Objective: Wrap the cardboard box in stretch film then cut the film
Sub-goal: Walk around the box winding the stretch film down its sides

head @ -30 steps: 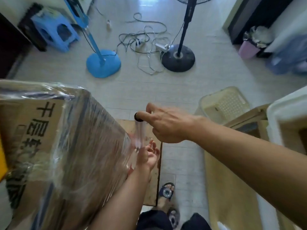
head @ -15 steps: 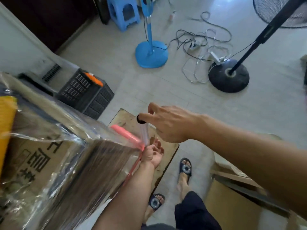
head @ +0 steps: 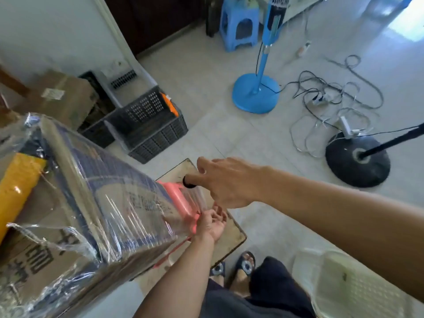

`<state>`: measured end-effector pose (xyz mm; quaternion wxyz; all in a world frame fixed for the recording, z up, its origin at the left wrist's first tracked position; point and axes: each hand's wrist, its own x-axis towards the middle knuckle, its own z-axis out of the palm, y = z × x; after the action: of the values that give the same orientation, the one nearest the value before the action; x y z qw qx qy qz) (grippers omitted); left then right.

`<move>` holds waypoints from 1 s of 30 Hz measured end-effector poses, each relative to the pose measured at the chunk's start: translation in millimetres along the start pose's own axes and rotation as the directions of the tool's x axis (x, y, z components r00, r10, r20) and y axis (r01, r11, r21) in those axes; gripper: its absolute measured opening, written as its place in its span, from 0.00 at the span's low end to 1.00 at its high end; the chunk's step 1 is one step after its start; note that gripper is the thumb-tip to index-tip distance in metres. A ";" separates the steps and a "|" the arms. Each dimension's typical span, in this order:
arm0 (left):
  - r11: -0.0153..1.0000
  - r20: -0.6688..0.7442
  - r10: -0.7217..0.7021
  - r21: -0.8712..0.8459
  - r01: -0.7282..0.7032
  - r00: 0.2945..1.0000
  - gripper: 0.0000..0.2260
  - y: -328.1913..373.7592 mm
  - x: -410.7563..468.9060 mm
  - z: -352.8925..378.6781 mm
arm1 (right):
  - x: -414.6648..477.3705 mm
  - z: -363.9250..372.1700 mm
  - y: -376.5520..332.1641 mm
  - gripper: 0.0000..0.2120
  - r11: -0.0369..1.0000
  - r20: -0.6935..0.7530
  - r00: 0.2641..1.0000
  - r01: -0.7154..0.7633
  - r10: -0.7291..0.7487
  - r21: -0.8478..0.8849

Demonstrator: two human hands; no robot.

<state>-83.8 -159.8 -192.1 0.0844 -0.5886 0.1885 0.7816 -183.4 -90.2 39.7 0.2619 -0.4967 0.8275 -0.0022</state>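
Clear stretch film sheathes the cardboard box, whose black Chinese print is unreadable. At the box's right corner, the right hand and left hand clasp the ends of the film roll; black crates sit beyond the box.

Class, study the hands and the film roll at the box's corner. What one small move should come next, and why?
Probably carry the film roll round the near corner of the cardboard box, film taut. The right hand holds its top, the left hand its bottom, upright beside that corner, with film stretched to the box.
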 end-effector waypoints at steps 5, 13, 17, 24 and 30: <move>0.978 0.066 0.012 -0.208 0.002 0.998 0.23 11.9 0.3 21.0 | 35.3 -17.2 22.3 0.29 0.990 0.044 0.991 0.130 -0.128 -0.060; 0.824 -0.053 0.176 -0.538 -0.177 0.983 0.16 38.3 26.6 59.6 | 105.8 -45.6 55.8 0.29 0.876 0.162 0.886 0.457 -0.433 -0.157; 0.752 -0.121 0.233 -0.607 -0.258 0.965 0.18 48.2 52.9 83.2 | 137.9 -61.0 78.4 0.31 0.828 0.204 0.844 0.530 -0.496 -0.181; 0.634 -0.160 0.340 -0.689 -0.352 0.927 0.20 87.2 77.4 100.7 | 184.7 -83.4 96.3 0.29 0.746 0.264 0.773 0.631 -0.578 -0.213; 0.544 -0.240 0.317 -0.746 -0.384 0.917 0.21 120.9 96.3 106.2 | 231.4 -102.3 87.6 0.27 0.685 0.298 0.708 0.702 -0.640 -0.194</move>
<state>-249.1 -237.2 -235.0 -0.3444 -0.5456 -0.0527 0.7622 -385.4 -262.5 5.0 0.2502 -0.7966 0.5451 0.0758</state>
